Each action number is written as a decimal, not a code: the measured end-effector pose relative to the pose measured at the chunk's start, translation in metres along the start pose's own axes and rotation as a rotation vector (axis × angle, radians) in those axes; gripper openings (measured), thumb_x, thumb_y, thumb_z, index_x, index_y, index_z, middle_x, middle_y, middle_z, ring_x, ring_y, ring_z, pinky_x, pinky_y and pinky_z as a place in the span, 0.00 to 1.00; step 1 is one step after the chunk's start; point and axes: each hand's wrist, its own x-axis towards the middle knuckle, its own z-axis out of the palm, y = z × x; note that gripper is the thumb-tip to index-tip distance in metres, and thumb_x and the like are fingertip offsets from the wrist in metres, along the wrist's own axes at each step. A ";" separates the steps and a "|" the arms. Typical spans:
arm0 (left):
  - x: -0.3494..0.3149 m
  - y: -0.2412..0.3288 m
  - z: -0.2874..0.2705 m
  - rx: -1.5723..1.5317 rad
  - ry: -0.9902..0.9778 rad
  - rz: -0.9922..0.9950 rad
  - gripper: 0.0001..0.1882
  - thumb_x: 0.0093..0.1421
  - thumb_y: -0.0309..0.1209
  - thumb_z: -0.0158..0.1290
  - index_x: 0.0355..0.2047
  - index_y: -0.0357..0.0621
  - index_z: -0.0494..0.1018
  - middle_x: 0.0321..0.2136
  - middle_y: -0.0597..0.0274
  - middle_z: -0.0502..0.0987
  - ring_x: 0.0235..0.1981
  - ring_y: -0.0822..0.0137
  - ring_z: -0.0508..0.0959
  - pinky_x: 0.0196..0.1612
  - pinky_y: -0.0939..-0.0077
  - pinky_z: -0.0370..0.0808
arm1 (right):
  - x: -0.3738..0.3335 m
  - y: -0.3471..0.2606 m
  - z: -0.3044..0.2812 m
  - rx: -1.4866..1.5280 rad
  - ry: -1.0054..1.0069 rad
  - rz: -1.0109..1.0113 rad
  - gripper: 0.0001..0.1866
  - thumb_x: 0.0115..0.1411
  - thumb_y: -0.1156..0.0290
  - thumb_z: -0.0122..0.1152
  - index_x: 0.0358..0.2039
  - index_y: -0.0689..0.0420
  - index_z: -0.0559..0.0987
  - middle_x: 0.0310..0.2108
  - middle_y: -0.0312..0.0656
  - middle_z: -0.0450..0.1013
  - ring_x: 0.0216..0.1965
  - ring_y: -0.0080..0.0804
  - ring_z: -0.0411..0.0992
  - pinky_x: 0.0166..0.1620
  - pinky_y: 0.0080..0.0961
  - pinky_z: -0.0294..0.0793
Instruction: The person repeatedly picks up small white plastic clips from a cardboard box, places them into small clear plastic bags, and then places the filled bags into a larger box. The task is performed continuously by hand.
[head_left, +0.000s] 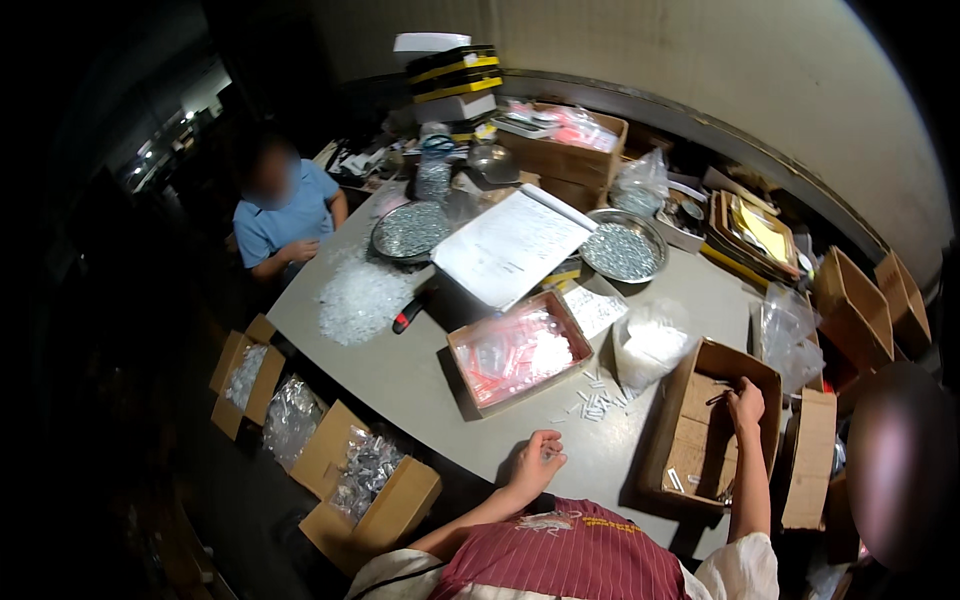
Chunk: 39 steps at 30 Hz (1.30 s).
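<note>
My left hand [538, 462] is just above the near edge of the grey table [480, 450], fingers curled together. Something small may be in it, too small to name. My right hand [746, 404] reaches into an open cardboard box [663, 440] at the right, its fingertips pinched by some small dark pieces [716, 396]; what they grip is hidden. A few small pale strips [676, 480] lie in the same box. Between my hands, short white pieces [597, 403] are scattered on the table, beside a clear bag of white pieces [652, 345] and a shallow box of red-and-clear bags [520, 352].
Metal bowls of small silvery parts [625, 250] stand behind a white paper pad [515, 245]. A pile of clear plastic pieces [365, 295] covers the left side, near a red-and-black handle [408, 312]. A co-worker [285, 210] sits far left. Filled cartons [372, 485] stand below the table's left edge.
</note>
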 end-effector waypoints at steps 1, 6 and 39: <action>0.001 0.000 0.002 -0.010 0.005 0.004 0.23 0.59 0.24 0.63 0.53 0.37 0.69 0.39 0.55 0.81 0.43 0.63 0.83 0.47 0.69 0.79 | 0.001 0.005 0.003 0.063 0.076 -0.020 0.23 0.54 0.67 0.69 0.51 0.56 0.82 0.45 0.50 0.82 0.48 0.53 0.79 0.50 0.43 0.79; 0.005 0.001 0.004 -0.037 0.017 0.030 0.23 0.60 0.24 0.62 0.53 0.37 0.68 0.40 0.56 0.81 0.44 0.64 0.82 0.49 0.69 0.78 | 0.012 0.018 0.018 -0.051 0.048 -0.017 0.22 0.56 0.65 0.69 0.52 0.55 0.81 0.45 0.49 0.82 0.47 0.51 0.80 0.49 0.43 0.79; 0.039 0.112 0.044 0.096 -0.396 0.289 0.18 0.56 0.22 0.62 0.45 0.38 0.71 0.37 0.49 0.80 0.40 0.49 0.81 0.45 0.60 0.77 | -0.163 -0.172 -0.120 0.338 -0.530 -0.889 0.10 0.51 0.72 0.64 0.33 0.61 0.80 0.29 0.55 0.79 0.35 0.60 0.77 0.37 0.47 0.76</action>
